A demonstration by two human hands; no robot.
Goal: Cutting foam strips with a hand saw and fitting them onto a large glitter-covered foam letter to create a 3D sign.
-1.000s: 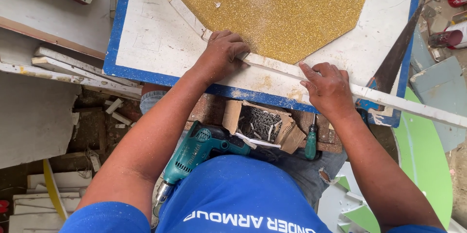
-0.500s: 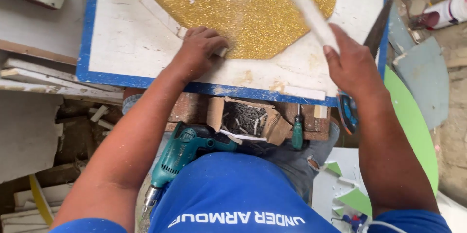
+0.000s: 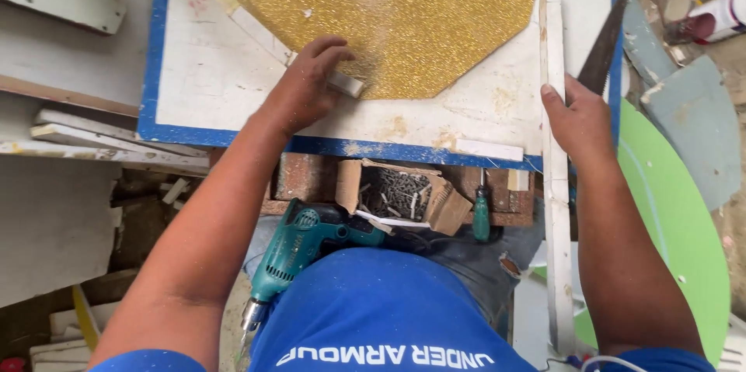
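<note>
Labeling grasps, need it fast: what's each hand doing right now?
Left hand: closed on a small white wood block at the gold glitter panel's edge.
Right hand: closed on a long white wood strip.

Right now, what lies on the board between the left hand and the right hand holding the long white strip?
In the head view, between the left hand and right hand: the gold glitter sheet's lower edge, dusty white board, sawdust.
</note>
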